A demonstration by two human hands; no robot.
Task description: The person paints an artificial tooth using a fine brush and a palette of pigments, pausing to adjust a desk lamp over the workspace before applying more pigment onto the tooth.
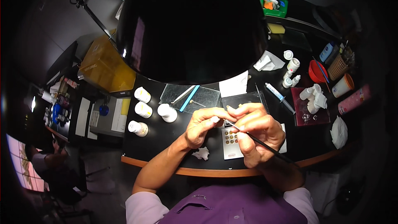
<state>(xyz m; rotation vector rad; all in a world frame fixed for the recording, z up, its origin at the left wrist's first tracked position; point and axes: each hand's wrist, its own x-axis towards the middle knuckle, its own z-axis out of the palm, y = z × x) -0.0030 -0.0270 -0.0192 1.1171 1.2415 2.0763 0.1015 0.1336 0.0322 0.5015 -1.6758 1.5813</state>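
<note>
A big dark lamp shade [190, 29] blocks the upper middle of the view. White bottles [144, 110] stand left of the hands; a pale card with round spots [232, 153] lies partly hidden beneath the right hand [260, 132]. The black tabletop [213, 162] has a wooden front edge [141, 163], in a dim room. Pinched in the right fingers, a thin black-handled tool [267, 145] slants from lower right to upper left, pointing toward the left hand [198, 130], which seems to grip a small white piece [214, 119].
</note>
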